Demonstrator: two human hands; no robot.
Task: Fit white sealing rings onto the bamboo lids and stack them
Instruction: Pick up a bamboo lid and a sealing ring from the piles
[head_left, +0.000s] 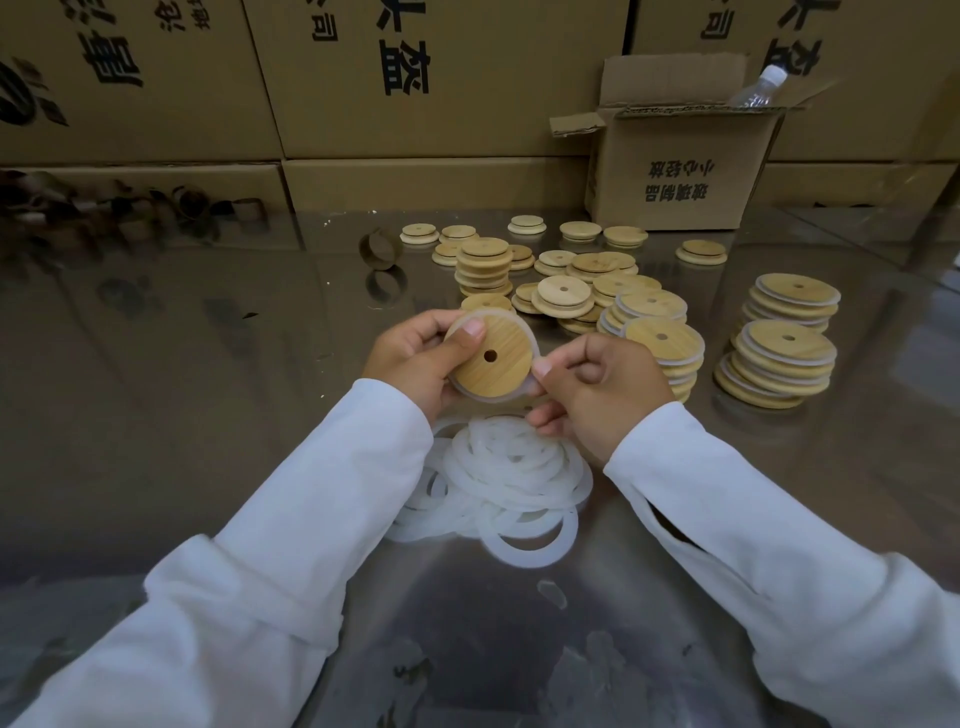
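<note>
The bench (197, 415) is shining like polished steel, throwing back dim reflections of the cartons and showing smudges near its front edge. Above its middle, the left grip (415, 358) is clamping a bamboo lid (493, 364), thumb pressing the wooden face and fingers curling behind it. The right grip (597, 384) is pinching the white sealing ring (525, 391) at the lid's right edge, where the ring is showing as a pale rim around the wood. Just below both hands a loose heap of white rings (514, 478) is lying on the bench. Farther back, bare lids (566, 296) are spreading in scattered low piles. To the right, ringed lids are standing in stacks (779, 358), some leaning. A short cardboard tube (378, 248) is sitting left of the bare lids. An open cardboard box (680, 166) is standing at the back right with a plastic bottle (758, 85) poking out of it. A wall of printed brown cartons (415, 78) is closing off the room behind the bench.
</note>
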